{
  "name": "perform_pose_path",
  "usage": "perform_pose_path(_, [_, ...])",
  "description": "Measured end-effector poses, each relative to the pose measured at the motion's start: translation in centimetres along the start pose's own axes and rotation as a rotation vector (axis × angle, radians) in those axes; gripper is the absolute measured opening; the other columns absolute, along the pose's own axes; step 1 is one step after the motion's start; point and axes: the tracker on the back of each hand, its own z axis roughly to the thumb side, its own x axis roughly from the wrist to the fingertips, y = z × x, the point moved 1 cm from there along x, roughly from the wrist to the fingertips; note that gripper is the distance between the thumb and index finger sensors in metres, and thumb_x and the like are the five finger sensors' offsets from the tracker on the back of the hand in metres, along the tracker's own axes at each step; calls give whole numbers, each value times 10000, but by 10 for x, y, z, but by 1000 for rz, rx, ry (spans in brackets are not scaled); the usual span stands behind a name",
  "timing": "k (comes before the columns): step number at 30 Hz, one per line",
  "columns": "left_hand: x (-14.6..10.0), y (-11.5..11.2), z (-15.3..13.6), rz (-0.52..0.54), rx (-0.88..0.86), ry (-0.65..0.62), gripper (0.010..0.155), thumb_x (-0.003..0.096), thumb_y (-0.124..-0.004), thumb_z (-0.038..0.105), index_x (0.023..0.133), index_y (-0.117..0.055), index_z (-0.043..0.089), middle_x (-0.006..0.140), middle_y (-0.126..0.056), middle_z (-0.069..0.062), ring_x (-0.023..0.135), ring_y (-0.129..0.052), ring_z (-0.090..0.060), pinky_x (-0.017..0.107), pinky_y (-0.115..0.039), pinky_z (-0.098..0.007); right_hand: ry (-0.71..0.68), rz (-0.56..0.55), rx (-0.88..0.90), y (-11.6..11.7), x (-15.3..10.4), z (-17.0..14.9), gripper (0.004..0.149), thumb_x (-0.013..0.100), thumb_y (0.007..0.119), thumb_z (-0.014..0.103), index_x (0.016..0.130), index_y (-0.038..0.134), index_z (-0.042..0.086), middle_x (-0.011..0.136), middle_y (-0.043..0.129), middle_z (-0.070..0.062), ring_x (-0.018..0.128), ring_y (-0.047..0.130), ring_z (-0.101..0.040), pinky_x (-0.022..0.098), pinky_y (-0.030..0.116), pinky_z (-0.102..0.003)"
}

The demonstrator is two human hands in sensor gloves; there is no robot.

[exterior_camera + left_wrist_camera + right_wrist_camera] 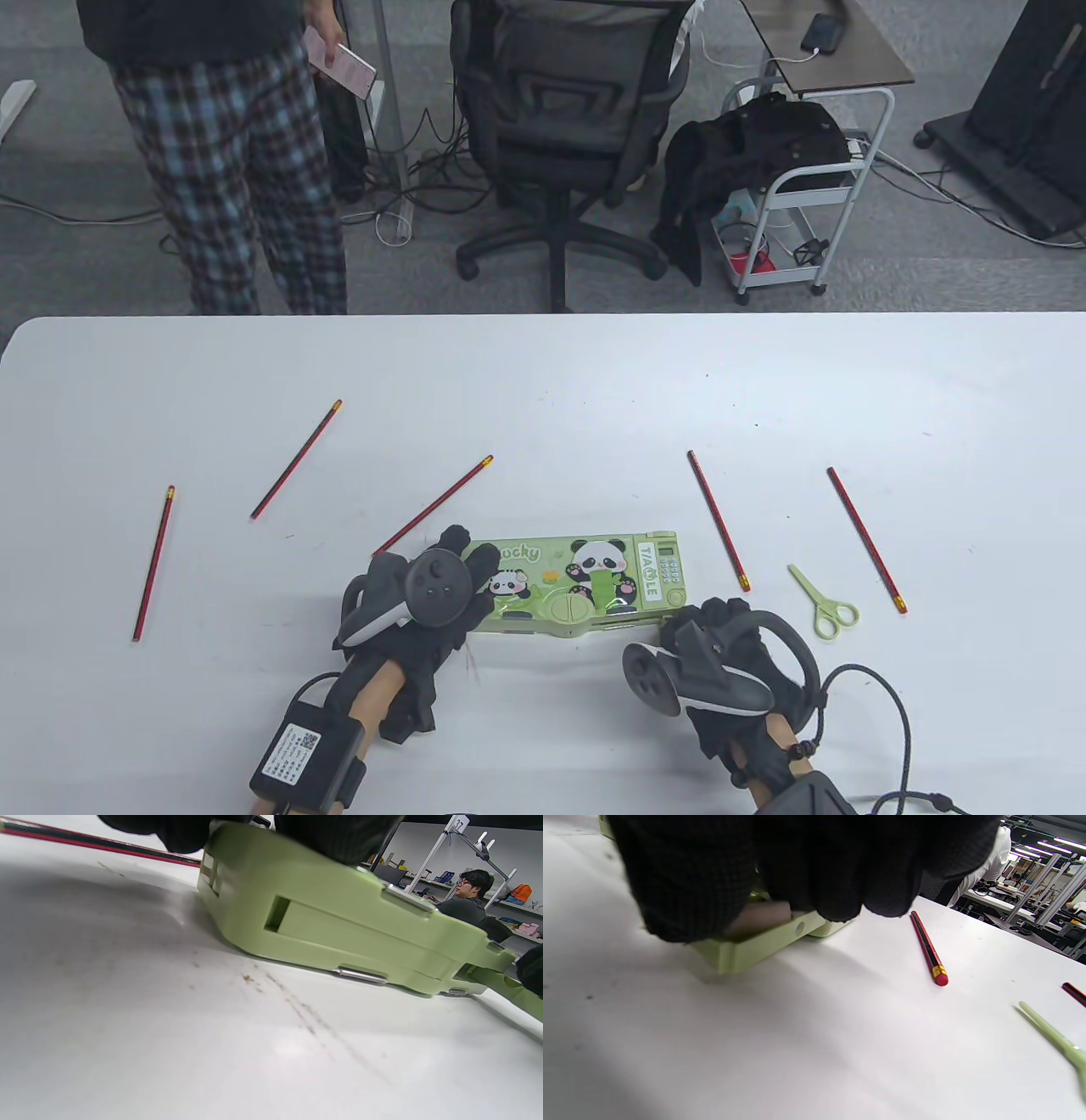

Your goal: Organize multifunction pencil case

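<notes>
Currently the case (585, 586) lies closed, flat on the table (543, 382) near its front edge. Left hand (428, 598) rests flat-fingered on its left end, apparently steadying it; right hand (721, 649) pinches the right end, likely to open a compartment. Pencils (718, 519) and scissors (825, 603) lie loose around it.

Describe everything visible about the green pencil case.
The pencil case is a flat, light-green, plastic-looking box lying closed on the white table, long side left to right. Its lid shows cartoon pandas, "Lucky" lettering and a calculator-like keypad at its right end. The left hand rests on its left end; the right hand touches its near right corner.
</notes>
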Motion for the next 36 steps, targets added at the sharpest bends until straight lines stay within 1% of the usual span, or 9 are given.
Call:
perform_pose_path(9, [0, 0, 0, 0, 2, 1, 618, 564, -657, 362, 1131, -450, 235, 1227, -310, -234, 1091, -534, -525, 738, -507, -676, -1, -7, 11, 1, 0, 0, 677, 387, 877, 436, 950, 767, 77, 976, 780, -215, 872, 812, -476, 672, 695, -631])
perform_pose_path(12, [0, 0, 0, -1, 1, 1, 618, 564, -658, 361, 1132, -450, 232, 1226, -310, -239, 1090, -532, -528, 738, -506, -677, -6, -2, 43, 1, 0, -3, 672, 399, 865, 436, 954, 762, 72, 979, 776, -220, 874, 808, -481, 673, 692, -634])
perform_pose_path(16, [0, 0, 0, -2, -2, 1, 617, 564, -658, 362, 1131, -451, 235, 1226, -311, -233, 1091, -533, -524, 738, -507, -676, -9, -5, 116, 2, 0, -12, 591, 444, 829, 381, 952, 764, 85, 979, 777, -211, 876, 810, -472, 671, 696, -629])
perform_pose_path(17, [0, 0, 0, -2, 0, 1, 617, 564, -659, 361, 1131, -452, 234, 1226, -311, -235, 1090, -533, -527, 738, -507, -676, -5, -15, 139, 3, 0, -14, 556, 459, 822, 353, 947, 768, 92, 983, 772, -207, 873, 815, -467, 668, 700, -626])
perform_pose_path(21, [0, 0, 0, -3, -1, 2, 618, 564, -658, 361, 1132, -450, 234, 1226, -311, -237, 1091, -532, -528, 739, -506, -677, 2, -38, 159, 5, -1, -18, 496, 474, 828, 297, 932, 779, 113, 966, 793, -188, 863, 833, -449, 664, 715, -611])
perform_pose_path(25, [0, 0, 0, -2, 2, 2, 619, 564, -657, 362, 1132, -449, 235, 1226, -310, -235, 1090, -532, -528, 737, -506, -678, 2, -76, 146, 6, 0, -19, 485, 458, 857, 299, 909, 797, 133, 939, 824, -167, 842, 860, -425, 655, 735, -593])
perform_pose_path(34, [0, 0, 0, 0, 5, 1, 618, 563, -659, 363, 1130, -450, 235, 1226, -309, -235, 1091, -532, -526, 739, -507, -676, 21, -107, 136, 6, 1, -19, 487, 430, 888, 318, 882, 811, 152, 909, 853, -146, 816, 888, -402, 643, 755, -581])
perform_pose_path(36, [0, 0, 0, 0, 8, 1, 618, 563, -658, 362, 1131, -450, 234, 1226, -310, -236, 1091, -531, -525, 738, -507, -676, 12, -125, 138, 7, 1, -20, 468, 424, 890, 323, 861, 817, 173, 902, 857, -138, 813, 893, -395, 642, 757, -580])
